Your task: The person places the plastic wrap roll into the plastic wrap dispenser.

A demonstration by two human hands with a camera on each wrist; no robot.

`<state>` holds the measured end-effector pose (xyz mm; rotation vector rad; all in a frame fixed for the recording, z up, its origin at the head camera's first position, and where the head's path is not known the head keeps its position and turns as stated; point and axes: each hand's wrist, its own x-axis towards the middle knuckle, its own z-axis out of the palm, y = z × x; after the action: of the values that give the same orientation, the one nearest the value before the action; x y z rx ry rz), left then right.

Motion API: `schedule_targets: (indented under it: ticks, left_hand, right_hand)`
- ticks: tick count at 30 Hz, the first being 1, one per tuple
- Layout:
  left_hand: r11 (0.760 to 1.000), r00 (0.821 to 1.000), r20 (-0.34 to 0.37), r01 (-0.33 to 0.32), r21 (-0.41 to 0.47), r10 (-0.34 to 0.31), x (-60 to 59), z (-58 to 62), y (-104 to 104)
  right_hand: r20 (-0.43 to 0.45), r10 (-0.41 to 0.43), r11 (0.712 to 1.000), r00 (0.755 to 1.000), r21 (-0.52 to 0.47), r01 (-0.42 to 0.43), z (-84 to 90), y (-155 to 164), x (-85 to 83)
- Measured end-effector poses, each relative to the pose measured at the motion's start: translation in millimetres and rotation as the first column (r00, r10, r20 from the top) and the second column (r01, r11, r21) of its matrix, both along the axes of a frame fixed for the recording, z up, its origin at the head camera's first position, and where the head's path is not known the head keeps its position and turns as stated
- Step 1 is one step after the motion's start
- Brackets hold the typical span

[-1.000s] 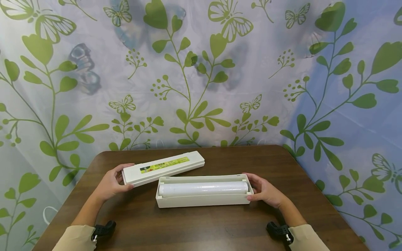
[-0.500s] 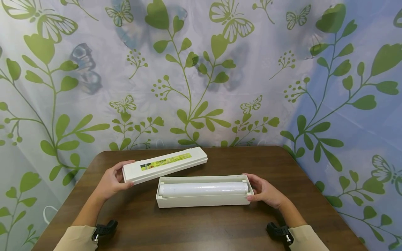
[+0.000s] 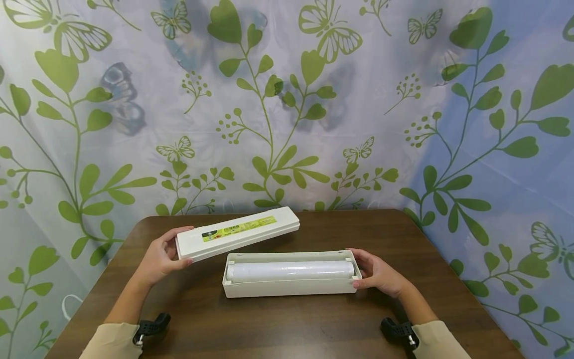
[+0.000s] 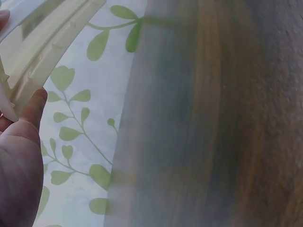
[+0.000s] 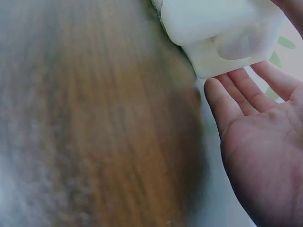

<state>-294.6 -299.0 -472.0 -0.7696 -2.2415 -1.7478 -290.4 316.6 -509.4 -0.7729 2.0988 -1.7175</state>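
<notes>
A long white lid with a yellow-green label is raised at a slant above the table, its right end higher in the head view. At its left end my left hand grips it, thumb on the near side. The left wrist view shows the lid's ribbed underside. Beside it on the table sits an uncovered white cling film box, with a roll of film lying lengthwise inside. My right hand holds the box's right end, thumb at the near corner and fingers behind.
Everything stands on a dark brown wooden table with rounded far corners. Behind it hangs a pale curtain printed with green leaves and butterflies. Black straps with camera mounts sit at both wrists.
The lid has risen a little and shifted slightly right, its right end going up most, with my left hand moving along. My right hand and the box have stayed in place.
</notes>
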Motion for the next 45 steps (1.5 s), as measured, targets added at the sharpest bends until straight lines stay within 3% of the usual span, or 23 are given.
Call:
schedule_targets:
  ticks: [13, 24, 31, 45]
  left_hand:
    - [0.999, 0.998, -0.062, 0.02, 0.03, -0.018, 2.6, 11.7, 9.8]
    - [0.997, 0.993, -0.106, 0.057, 0.045, -0.052, 3.1, 21.3, 18.0]
    - [0.995, 0.992, -0.104, 0.084, 0.061, -0.078, 5.5, 28.4, 25.0]
    - [0.995, 0.991, -0.111, 0.081, 0.059, -0.074, 8.7, 38.6, 33.4]
  right_hand:
    - [0.004, 0.004, 1.0, 1.0, 0.024, -0.004, 4.6, 1.6, -6.3]
    - [-0.054, -0.062, 0.996, 0.997, 0.061, 0.066, 34.2, -12.6, -14.4]
    - [-0.109, -0.042, 0.995, 0.993, 0.09, 0.052, 58.6, -28.4, -30.3]
    - [-0.126, -0.111, 0.97, 0.986, 0.2, 0.135, 87.3, -65.5, -73.9]
